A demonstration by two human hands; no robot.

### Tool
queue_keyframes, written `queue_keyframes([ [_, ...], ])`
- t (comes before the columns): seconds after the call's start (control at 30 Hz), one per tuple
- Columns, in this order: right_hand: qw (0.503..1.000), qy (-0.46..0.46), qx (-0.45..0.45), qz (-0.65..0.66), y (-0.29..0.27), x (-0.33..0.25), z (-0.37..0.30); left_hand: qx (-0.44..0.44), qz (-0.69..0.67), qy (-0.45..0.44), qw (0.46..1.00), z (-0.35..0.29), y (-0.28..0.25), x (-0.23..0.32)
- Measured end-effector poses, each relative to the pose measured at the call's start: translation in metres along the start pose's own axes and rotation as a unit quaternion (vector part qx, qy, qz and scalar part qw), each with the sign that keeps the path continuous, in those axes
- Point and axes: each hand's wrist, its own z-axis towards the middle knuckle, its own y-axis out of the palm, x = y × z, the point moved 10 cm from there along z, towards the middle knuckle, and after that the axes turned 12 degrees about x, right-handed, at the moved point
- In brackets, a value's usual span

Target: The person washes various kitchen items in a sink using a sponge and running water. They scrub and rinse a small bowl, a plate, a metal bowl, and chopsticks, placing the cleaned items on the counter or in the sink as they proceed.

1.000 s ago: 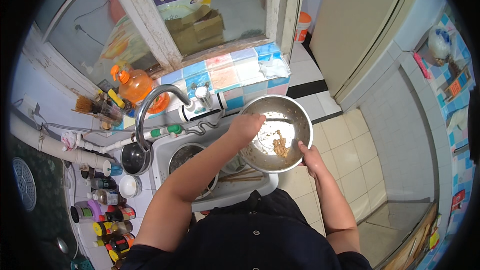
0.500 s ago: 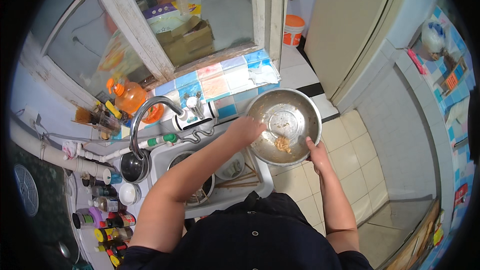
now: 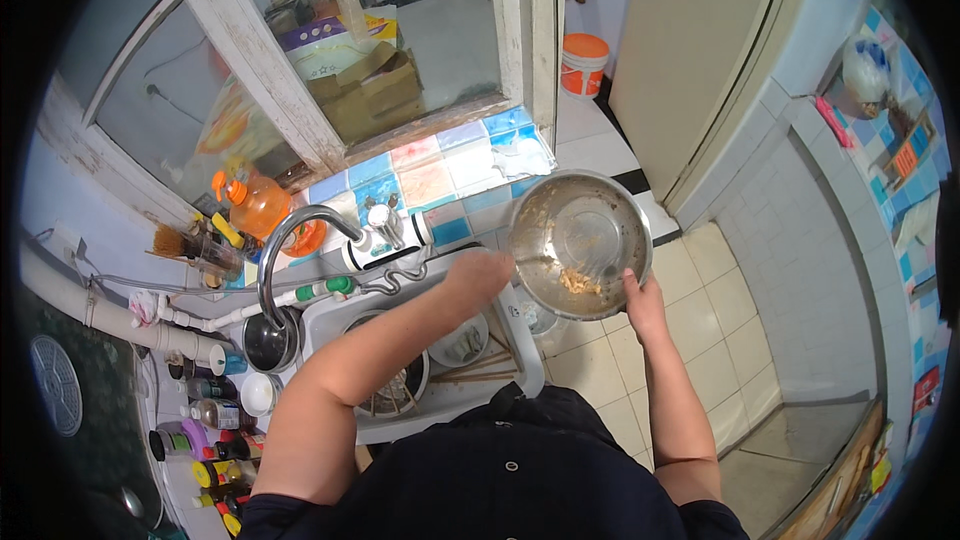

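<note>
A wide metal basin (image 3: 590, 230), tilted with its inside toward me, is held up past the right end of the sink. Yellowish food scraps (image 3: 580, 282) lie low on its inner wall, with smaller bits stuck higher up. My right hand (image 3: 646, 305) grips the lower right rim, its thumb over the edge on the inside. By the left rim is my left hand (image 3: 482, 276), blurred; its fingers cannot be made out, nor whether they touch the rim. Under my left forearm, the sink (image 3: 530, 377) holds a pot (image 3: 412, 390), a white bowl (image 3: 465, 335) and several chopsticks (image 3: 475, 375).
A curved faucet (image 3: 268, 265) arches over the sink's left side. Beside it stand an orange pump bottle (image 3: 262, 205), a black pot (image 3: 268, 340) and a white bowl (image 3: 261, 393). Several bottles (image 3: 225, 445) crowd the left counter. Pale floor tiles (image 3: 690, 320) lie beneath the basin.
The basin has shifted slightly right and tipped, its scraps spreading along the inner wall. My left hand has drawn back from inside the basin to beside its left rim.
</note>
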Motion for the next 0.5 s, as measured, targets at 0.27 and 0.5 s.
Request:
queue_keyframes([
  [0.27,0.993,0.043,0.039,0.103,0.009,0.017,0.007,0.005,-0.042,-0.123,0.992,0.006,0.017,-0.016],
  [0.5,0.995,0.019,0.07,0.065,0.016,0.015,0.004,-0.042,-0.159,-0.199,0.966,-0.019,0.07,0.012],
])
